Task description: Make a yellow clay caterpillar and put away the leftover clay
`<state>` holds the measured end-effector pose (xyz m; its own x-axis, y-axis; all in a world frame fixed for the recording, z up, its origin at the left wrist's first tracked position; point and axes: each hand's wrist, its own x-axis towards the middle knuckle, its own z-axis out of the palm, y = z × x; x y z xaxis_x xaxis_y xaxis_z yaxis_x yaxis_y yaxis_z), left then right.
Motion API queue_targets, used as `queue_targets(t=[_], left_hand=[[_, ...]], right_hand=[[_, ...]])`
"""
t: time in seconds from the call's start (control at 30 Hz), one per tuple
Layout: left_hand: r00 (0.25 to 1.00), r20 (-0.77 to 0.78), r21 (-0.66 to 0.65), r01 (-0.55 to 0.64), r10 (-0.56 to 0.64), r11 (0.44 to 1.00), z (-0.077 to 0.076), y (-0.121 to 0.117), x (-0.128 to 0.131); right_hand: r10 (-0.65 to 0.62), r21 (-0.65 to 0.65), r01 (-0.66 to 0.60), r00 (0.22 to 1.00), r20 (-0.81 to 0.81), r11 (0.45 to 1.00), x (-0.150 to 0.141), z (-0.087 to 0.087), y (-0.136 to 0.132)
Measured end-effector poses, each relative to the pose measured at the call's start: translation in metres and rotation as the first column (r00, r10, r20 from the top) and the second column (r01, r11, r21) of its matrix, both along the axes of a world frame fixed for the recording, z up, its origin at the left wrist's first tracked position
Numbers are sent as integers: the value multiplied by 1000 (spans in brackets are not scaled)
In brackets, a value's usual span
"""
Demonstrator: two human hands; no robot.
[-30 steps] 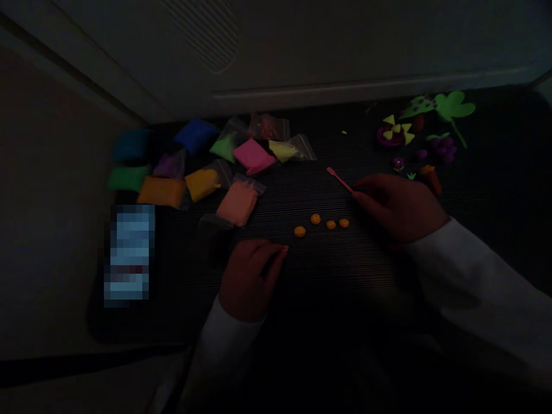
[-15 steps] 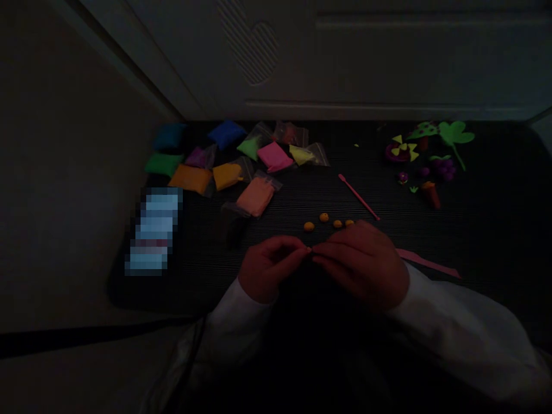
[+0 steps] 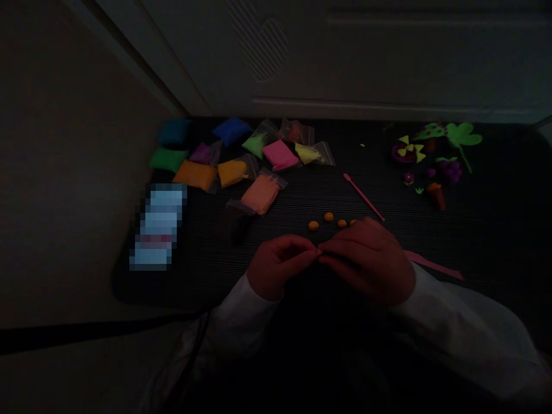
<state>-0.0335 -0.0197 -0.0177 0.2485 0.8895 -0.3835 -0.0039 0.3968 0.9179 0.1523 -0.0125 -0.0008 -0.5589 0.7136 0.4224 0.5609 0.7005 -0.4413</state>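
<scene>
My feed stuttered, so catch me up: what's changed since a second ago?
The right hand let go of the pink tool, now lying on the table, and moved leftward to meet the left hand at the small piece, which the left hand still pinches. The orange balls and colored packets stayed put.

No lettering is readable; the lit screen (image 3: 158,225) is pixelated.

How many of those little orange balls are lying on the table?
4 in a loose row: the leftmost ball, the rearmost ball right of it, a third ball beyond that, and the rightmost ball, partly covered by the right hand, which could hide more.
</scene>
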Motion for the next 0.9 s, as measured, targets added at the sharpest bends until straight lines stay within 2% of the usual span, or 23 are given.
queue_targets(t=[0.23,0.5,0.77,0.9], left_hand=[[1000,25,61,17,-19,998,0,-1,0],[992,-124,169,56,-35,984,6,-2,0],[992,-122,152,31,-12,988,5,-3,0],[997,-60,96,-51,57,994,6,-1,3]], right_hand=[[6,-37,-8,999,-49,999,0,5,-1],[62,-29,-64,996,-65,998,0,8,-1],[21,-156,-37,995,-99,987,2,14,0],[7,-202,-30,993,-114,979,6,18,2]])
